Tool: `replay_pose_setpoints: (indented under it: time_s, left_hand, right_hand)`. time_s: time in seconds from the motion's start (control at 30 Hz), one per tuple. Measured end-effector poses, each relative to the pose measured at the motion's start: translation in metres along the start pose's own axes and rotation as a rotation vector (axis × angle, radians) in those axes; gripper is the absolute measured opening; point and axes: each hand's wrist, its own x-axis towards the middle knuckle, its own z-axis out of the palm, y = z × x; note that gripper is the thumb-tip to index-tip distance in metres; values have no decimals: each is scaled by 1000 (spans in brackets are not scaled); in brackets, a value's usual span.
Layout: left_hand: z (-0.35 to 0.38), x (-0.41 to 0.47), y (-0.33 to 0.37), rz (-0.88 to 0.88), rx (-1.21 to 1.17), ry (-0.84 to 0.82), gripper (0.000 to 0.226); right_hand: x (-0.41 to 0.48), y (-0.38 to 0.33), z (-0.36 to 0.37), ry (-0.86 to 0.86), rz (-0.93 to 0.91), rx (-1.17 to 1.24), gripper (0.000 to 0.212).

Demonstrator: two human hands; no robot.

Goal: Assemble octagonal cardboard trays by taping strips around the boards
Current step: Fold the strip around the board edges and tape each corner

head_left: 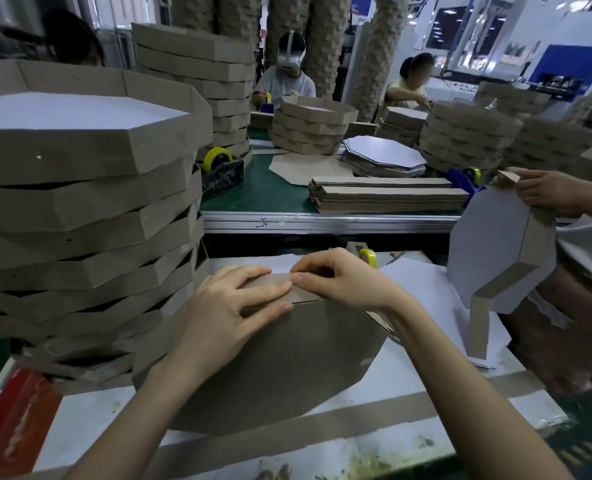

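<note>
Head view: looking down over both forearms onto the white worktop (408, 386)
Board: there it is, a brown octagonal board (280, 358), centre frame toward 6 o'clock, propped on its lower edge and leaning away, plain brown face to us
Strip: a brown cardboard strip (268, 281) runs along the board's top edge, at 12 o'clock of the board, right under both hands
Left hand: the left hand (239, 306) lies flat, fingers stretched and spread, pressing the strip against the board's top edge; released, nothing clasped
Right hand: the right hand (339, 282) sits at 3 o'clock of the left, fingers curled over the far side and thumb on the near face, grasping the strip; its thumb tip almost meets the left fingertips
Tape roll: a yellow tape roll (369, 257) peeks out just behind the right hand, at 1 o'clock of it
Tray stack: finished trays (80, 202) tower at 9 o'clock, brown walls, white floor showing in the top one, close beside the board's left edge
Neighbour: at 3 o'clock another person's hand (547, 192) holds a white-faced octagon (495, 244) upright, with a brown strip bent round its lower edges
Belt: at 12 o'clock beyond the worktop, a green belt (263, 192) carries a pile of flat strips (388, 195), a pile of white octagons (384, 157) and a black dispenser (221, 174) with a yellow roll
</note>
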Motion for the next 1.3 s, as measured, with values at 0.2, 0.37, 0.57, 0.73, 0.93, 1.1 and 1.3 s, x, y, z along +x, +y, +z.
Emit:
replay_pose_setpoints:
  time_s: [0.2, 0.37, 0.57, 0.73, 0.93, 1.1, 1.3]
  left_hand:
    - [-1, 1, 2, 19, 25, -43, 41]
    - [-2, 5, 10, 31, 105, -110, 42]
    - [-2, 11, 19, 38, 107, -119, 31]
    - [3, 12, 23, 90, 122, -117, 34]
    - [8, 23, 25, 73, 80, -140, 35]
    - [13, 29, 24, 46, 58, -132, 34]
    - [20, 34, 25, 60, 93, -79, 31]
  right_hand:
    - [1, 4, 3, 2, -17, 5, 9]
    - [2, 11, -11, 4, 28, 60, 9]
    - [18, 83, -26, 530, 467, 397, 16]
    - [15, 174, -33, 552, 891, 372, 22]
    - [13, 243, -23, 371, 1142, 358, 34]
    - [19, 266, -15, 304, 1148, 385, 17]
    - [27, 286, -10, 334, 1226, 316, 25]
